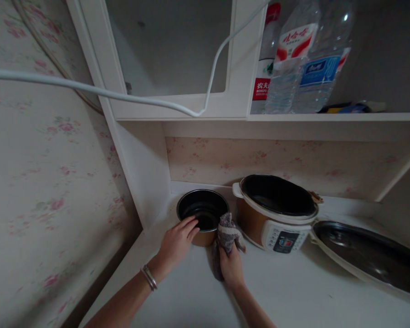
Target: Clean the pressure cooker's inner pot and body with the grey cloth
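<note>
A round pot (202, 238) with a black inside and a brownish-gold outer wall stands on the white counter. My left hand (179, 240) is at its near left rim, the fingers reaching over the edge and the thumb hidden. In my right hand (231, 265) is a bunched grey-brown cloth (228, 232) with a pale stripe. The cloth is against the pot's right side, and part of it hangs down to the left of my hand.
Right of the pot stands an oval electric cooker (252, 221), lidless, with a control panel. A large dark lid (365, 255) lies farther right on the counter (198, 291). Overhead, a cabinet shelf (335, 117) carries plastic bottles (294, 68); a white cable (130, 97) crosses in front.
</note>
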The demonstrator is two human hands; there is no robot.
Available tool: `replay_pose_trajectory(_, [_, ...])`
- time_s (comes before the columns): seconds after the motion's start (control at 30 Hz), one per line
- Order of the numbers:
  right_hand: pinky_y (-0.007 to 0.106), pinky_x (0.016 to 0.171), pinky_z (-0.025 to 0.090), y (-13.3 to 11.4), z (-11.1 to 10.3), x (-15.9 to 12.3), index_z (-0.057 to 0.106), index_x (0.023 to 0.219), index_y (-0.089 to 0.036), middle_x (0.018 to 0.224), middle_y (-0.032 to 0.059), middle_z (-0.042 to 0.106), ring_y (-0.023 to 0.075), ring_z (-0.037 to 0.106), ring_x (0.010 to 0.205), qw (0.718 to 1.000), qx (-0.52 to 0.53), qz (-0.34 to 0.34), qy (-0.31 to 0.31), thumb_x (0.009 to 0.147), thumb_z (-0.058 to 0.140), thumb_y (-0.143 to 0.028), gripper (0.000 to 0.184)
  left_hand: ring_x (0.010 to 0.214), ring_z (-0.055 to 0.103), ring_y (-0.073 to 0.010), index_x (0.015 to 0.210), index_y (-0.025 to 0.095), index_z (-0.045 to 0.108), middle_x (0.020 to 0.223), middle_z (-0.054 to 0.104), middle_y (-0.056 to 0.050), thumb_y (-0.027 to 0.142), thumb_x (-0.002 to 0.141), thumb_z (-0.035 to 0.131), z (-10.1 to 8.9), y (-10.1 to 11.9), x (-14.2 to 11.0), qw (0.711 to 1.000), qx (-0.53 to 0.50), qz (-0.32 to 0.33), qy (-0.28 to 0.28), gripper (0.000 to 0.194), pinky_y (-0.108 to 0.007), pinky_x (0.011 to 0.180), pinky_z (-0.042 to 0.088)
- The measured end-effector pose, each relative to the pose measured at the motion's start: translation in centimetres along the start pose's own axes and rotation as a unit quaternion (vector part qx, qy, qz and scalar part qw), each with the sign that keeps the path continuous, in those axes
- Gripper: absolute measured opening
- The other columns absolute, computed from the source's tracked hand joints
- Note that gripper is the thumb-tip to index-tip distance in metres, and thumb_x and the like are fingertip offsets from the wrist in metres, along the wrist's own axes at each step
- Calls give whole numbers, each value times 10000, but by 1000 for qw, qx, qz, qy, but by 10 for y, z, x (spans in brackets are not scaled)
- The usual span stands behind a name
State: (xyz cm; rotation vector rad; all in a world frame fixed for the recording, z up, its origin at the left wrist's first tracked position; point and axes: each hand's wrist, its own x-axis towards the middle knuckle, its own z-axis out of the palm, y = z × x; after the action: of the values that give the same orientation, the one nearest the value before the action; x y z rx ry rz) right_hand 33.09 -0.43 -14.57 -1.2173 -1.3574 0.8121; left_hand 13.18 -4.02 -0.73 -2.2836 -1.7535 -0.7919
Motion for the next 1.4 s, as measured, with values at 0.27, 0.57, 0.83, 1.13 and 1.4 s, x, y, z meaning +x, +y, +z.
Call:
replay_pose_trajectory(0.27, [481,1057,414,3,2,0,603,1282,-130,1270,167,651,327,574,1220,1000,2,10,1,819,542,-320,504,1285,563,-236,1126,230,728,1249,694,-43,318,1015,480,-3,-68,13,995,39,64,-69,285,-430,1100,457])
replay_pose_trajectory(0.57, [472,1053,416,6,5,-3,601,1261,-142,1250,155,651,312,585,1191,1000,6,8,-2,840,516,-347,476,1071,681,-253,967,203,717,994,745,-58,291,1001,506,6,17,-2,999,40,-8,-13,231,-442,1004,536])
replay_pose_trajectory(0.83, [489,1091,394,8,4,-4,581,1305,-148,1313,151,626,308,558,1248,1000,9,-8,-12,845,520,-328,498,1229,613,-203,1310,238,615,1417,580,-51,296,1032,429,-7,5,-2,996,-62,14,-65,340,-355,1032,526])
replay_pose_trajectory(1.13, [465,1082,421,11,3,-4,602,1305,-154,1322,143,632,300,550,1275,1000,7,-13,-7,869,528,-334,477,1326,527,-224,1246,240,684,1392,597,-58,356,1007,485,-5,-93,23,992,-24,44,-113,332,-426,1131,422])
replay_pose_trajectory(1.4, [498,1090,408,13,4,-4,590,1309,-158,1323,148,627,323,550,1271,1000,10,9,-7,855,531,-349,495,1140,670,-217,1101,247,737,1258,693,-51,376,1023,446,-7,-59,15,995,46,48,-76,328,-364,957,563])
